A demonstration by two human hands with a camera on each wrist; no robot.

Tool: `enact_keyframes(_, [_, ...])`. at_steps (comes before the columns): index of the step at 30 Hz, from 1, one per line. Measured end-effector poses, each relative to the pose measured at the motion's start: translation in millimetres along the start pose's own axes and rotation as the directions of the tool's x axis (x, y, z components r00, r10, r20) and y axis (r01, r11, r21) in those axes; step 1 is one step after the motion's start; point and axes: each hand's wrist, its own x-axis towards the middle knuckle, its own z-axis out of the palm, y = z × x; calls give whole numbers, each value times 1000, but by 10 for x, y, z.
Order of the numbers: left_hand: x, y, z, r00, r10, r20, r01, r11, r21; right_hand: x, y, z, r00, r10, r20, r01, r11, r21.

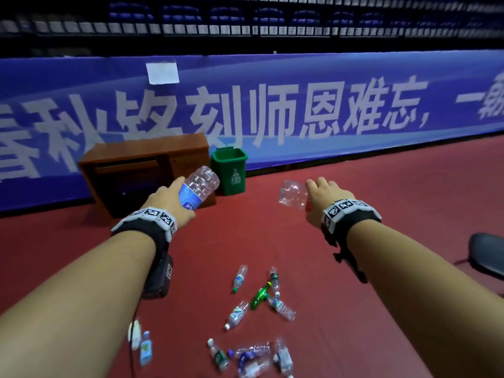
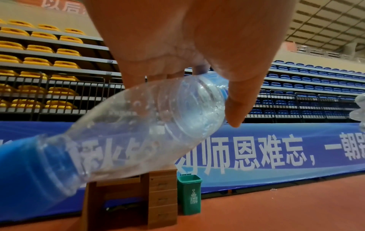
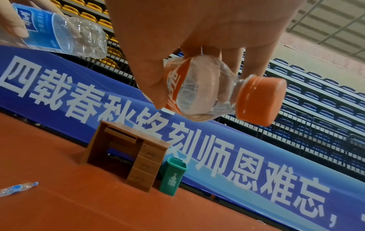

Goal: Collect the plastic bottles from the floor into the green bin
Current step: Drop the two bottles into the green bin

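My left hand (image 1: 174, 199) grips a clear bottle with a blue label (image 1: 200, 186), held out in the air with its base pointing ahead; the same blue-label bottle (image 2: 138, 125) fills the left wrist view. My right hand (image 1: 320, 197) holds a clear bottle with an orange label (image 1: 293, 196) and an orange cap (image 3: 260, 101). The green bin (image 1: 229, 170) stands open on the floor ahead, against the banner, between and beyond both hands. Several plastic bottles (image 1: 256, 304) lie scattered on the red floor below my arms.
A brown wooden desk (image 1: 144, 170) stands just left of the green bin (image 3: 172, 178). A long blue banner wall (image 1: 300, 110) closes off the far side, with seating behind it. A dark object (image 1: 488, 256) lies at the right edge. One bottle (image 3: 17, 188) lies apart at far left.
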Motion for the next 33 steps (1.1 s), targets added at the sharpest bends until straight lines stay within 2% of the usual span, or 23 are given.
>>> enact_keyframes(8, [1169,-730,674,985,-166,56,163,985,48,1521,-483,693,987,-136,90,139,990,-27])
enact_keyframes(12, [2105,-739,885,985,-148,87,144,989,44,2345,-621,772,992,-76,99,78,997,-17])
enact_keyframes(16, [3229,-347,1059,994,-53,94,51,998,21,3246,-522,765,999,19,51,-21,999,47])
enact_keyframes(19, [3911,27,1327,988,24,151,-29,999,30,3705,-353,947,991,95,96,-101,993,57])
enact_keyframes(22, [4544,455,1630,979,68,193,-78,996,47,4238,-72,1181,986,117,116,-121,992,33])
enact_keyframes(26, [5487,1053,1995,981,114,155,-127,989,72,5280,364,1416,987,140,81,-144,988,57])
enact_keyframes(28, [5992,1337,2114,989,94,113,-102,993,64,5941,568,1481,994,104,42,-107,991,77])
enact_keyframes(33, [7184,1795,2166,997,-77,21,76,997,19,7570,850,1414,999,-51,-17,53,994,93])
